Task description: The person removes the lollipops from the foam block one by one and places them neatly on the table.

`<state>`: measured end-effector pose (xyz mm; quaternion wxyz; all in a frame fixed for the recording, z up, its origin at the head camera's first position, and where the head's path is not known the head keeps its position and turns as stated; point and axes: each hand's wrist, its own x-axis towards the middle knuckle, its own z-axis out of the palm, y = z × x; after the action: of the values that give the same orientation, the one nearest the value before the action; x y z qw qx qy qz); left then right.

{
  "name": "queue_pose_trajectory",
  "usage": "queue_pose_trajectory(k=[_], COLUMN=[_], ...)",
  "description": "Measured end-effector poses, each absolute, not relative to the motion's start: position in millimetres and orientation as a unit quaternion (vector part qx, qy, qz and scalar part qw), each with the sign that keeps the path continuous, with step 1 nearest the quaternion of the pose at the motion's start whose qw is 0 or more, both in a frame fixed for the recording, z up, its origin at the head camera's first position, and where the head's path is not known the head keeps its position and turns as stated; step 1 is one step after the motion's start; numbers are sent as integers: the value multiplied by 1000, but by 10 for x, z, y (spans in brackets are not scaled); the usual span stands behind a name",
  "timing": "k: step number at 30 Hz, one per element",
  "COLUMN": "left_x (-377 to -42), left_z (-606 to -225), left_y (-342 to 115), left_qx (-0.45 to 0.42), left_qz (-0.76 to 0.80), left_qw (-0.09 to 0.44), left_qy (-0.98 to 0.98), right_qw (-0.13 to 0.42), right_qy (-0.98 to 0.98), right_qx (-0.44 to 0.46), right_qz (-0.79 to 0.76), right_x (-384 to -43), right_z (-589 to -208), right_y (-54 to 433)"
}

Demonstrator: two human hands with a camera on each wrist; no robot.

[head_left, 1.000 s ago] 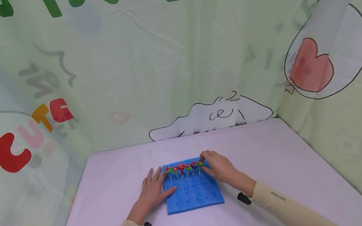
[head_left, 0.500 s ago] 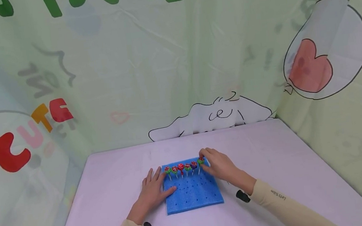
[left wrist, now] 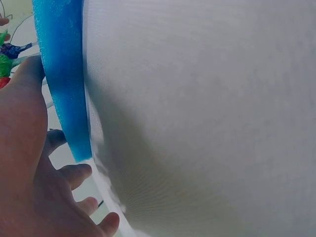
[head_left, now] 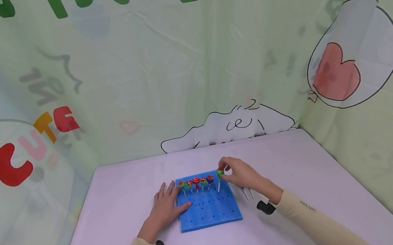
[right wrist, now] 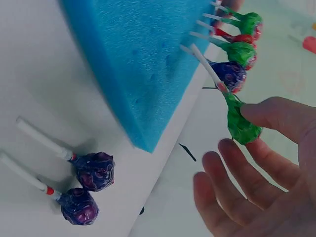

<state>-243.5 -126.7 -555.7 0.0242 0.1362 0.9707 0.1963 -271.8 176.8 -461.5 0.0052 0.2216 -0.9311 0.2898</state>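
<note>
A blue foam board (head_left: 209, 211) dotted with small holes lies on the table. Several wrapped lollipops (head_left: 196, 180) stand in a row along its far side, sticks down. My left hand (head_left: 165, 209) rests at the board's left edge, fingers spread, thumb over the top. At the far right corner, my right hand (head_left: 241, 175) pinches a green-wrapped lollipop (right wrist: 242, 121) by its candy head between thumb and finger. Its white stick (right wrist: 207, 66) points down at the board and its lower end shows in the right wrist view; whether it touches the foam I cannot tell.
Two dark purple lollipops (right wrist: 95, 171) lie on the table right of the board; in the head view the right hand hides their heads. The pale table (head_left: 128, 189) meets printed curtains (head_left: 142, 84) at the back and sides.
The right hand has raised the green lollipop and shifted slightly right, showing more of its stick. The two sticks on the table have come into view. The left hand stays put.
</note>
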Motion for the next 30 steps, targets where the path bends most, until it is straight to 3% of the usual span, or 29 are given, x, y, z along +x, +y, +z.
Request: queue_pose_trajectory(k=[9,30], left_x=[-2419,-2433], left_z=[-5516,-5524], left_y=[-1260,-1264], left_qx=[137,138], left_qz=[203,204], left_qw=[22,22], left_qy=[969,969], right_qw=[-97,-128], right_qy=[-897,-908], right_qx=[238,217], right_qz=[360,336], right_x=[-2769,-2771], right_z=[-4636,-4674], right_y=[1879,2103])
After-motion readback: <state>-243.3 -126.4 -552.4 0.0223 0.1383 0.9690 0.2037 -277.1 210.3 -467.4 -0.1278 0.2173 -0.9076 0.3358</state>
